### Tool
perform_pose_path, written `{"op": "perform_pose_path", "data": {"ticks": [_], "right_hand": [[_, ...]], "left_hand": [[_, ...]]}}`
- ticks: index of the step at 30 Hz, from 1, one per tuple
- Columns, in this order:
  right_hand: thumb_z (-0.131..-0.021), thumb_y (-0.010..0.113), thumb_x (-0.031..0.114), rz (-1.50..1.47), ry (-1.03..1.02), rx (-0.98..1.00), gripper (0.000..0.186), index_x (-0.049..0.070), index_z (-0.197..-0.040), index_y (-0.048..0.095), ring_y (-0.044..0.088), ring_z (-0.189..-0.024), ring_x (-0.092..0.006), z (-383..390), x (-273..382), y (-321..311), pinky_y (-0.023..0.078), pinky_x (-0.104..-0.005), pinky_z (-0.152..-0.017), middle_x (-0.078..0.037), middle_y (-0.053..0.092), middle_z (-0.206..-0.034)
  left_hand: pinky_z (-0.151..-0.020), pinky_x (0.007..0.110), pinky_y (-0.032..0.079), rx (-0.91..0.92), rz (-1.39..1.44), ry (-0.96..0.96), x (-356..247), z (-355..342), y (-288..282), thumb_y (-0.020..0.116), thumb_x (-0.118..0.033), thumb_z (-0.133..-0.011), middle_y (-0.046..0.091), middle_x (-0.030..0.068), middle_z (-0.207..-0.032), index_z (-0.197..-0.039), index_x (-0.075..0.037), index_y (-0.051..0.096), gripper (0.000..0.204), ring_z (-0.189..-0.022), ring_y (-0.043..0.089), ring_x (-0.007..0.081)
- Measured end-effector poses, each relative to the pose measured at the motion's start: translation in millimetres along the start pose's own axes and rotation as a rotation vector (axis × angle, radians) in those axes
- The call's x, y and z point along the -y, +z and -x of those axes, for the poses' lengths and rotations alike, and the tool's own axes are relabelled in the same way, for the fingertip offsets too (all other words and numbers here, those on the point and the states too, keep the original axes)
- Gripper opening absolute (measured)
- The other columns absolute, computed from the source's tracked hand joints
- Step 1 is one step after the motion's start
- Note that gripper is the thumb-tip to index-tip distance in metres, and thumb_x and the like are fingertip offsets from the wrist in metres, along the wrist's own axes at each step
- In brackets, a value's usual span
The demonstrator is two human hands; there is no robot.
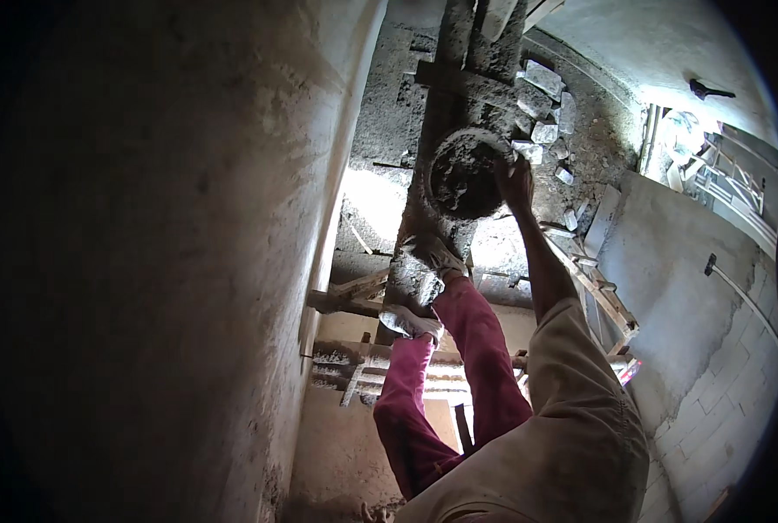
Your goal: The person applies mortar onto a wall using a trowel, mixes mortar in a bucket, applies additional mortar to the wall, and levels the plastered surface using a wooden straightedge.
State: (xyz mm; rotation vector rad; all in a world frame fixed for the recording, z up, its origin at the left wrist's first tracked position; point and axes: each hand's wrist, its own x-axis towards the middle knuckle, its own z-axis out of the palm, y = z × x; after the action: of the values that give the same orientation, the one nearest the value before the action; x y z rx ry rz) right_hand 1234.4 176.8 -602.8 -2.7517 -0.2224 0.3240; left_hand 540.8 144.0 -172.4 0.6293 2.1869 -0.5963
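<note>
A round pan (pixel 434 171) of dark, lumpy wet mortar (pixel 466 179) rests on the planks in front of my feet. My right arm, in a beige sleeve, stretches out to it. At the pan's right rim my right hand (pixel 515 181) is closed, gripping the edge; the fingertips are in shadow. What look like the fingers of my left hand (pixel 374 513) just show at the lower edge of the view, near the wall. Too little of that hand is visible to tell whether it holds anything.
I stand on a narrow, mortar-covered plank (pixel 408 277), with a plastered wall (pixel 258 218) close on my left. Broken blocks (pixel 543 80) lie right of the pan. A wooden frame (pixel 600 292) stands lower right. A long-handled tool (pixel 747 305) is by the block wall.
</note>
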Motion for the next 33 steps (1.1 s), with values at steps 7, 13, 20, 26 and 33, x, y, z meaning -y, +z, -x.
{"op": "perform_pose_path", "data": {"ticks": [7, 13, 20, 26, 33], "right_hand": [[-0.088, 0.064, 0.049, -0.166, -0.138, 0.595, 0.047, 0.002, -0.083, 0.067, 0.061, -0.067, -0.0173, 84.6, 28.9, -45.7, 0.045, -0.0386, -0.06, -0.013, 0.063, -0.069], [-0.091, 0.059, 0.055, -0.294, 0.084, 0.505, 0.055, 0.002, -0.08, 0.066, 0.053, -0.067, -0.0118, 159.2, 19.0, -145.5, 0.043, -0.0355, -0.06, -0.005, 0.059, -0.068], [-0.091, 0.06, 0.056, -0.74, 0.495, 0.265, 0.052, 0.008, -0.071, 0.056, 0.038, -0.063, -0.0092, 302.4, 19.8, -241.1, 0.033, -0.0311, -0.054, 0.002, 0.044, -0.064], [-0.083, 0.063, 0.063, -0.801, 0.854, -0.09, 0.055, 0.008, -0.082, 0.059, 0.043, -0.057, -0.0125, 401.8, -40.8, -308.9, 0.041, -0.0333, -0.053, 0.001, 0.042, -0.063], [-0.079, 0.067, 0.064, -0.849, 1.144, -0.346, 0.058, 0.01, -0.097, 0.059, 0.05, -0.057, -0.0151, 509.5, -79.0, -375.3, 0.048, -0.0335, -0.053, -0.001, 0.045, -0.064]], "left_hand": [[-0.073, 0.038, 0.056, 0.014, 0.233, 0.2, -17.3, 45.5, -61.2, 0.067, -0.015, -0.089, 0.062, 0.0176, -0.112, -0.151, -0.014, 0.025, 0.075, -0.087, 0.067, 0.0265], [-0.096, 0.046, 0.047, -0.014, 0.036, 0.794, -43.5, 77.4, -101.8, 0.061, -0.01, -0.09, 0.059, 0.0214, -0.125, -0.146, -0.008, 0.037, 0.061, -0.115, 0.057, 0.0344], [-0.104, 0.048, 0.04, -0.569, -0.648, 1.738, -167.5, 146.6, -201.2, 0.058, -0.015, -0.09, 0.059, 0.0186, -0.127, -0.131, -0.001, 0.054, 0.043, -0.121, 0.053, 0.0385], [-0.098, 0.054, 0.045, -0.496, -0.919, 2.214, -218.4, 109.6, -272.5, 0.06, -0.02, -0.087, 0.058, 0.0152, -0.127, -0.119, -0.008, 0.058, 0.034, -0.119, 0.053, 0.0381], [-0.098, 0.052, 0.047, -0.439, -1.091, 2.3, -200.8, 124.9, -283.0, 0.058, -0.019, -0.087, 0.059, 0.0135, -0.122, -0.112, -0.008, 0.061, 0.027, -0.116, 0.055, 0.0366]]}}
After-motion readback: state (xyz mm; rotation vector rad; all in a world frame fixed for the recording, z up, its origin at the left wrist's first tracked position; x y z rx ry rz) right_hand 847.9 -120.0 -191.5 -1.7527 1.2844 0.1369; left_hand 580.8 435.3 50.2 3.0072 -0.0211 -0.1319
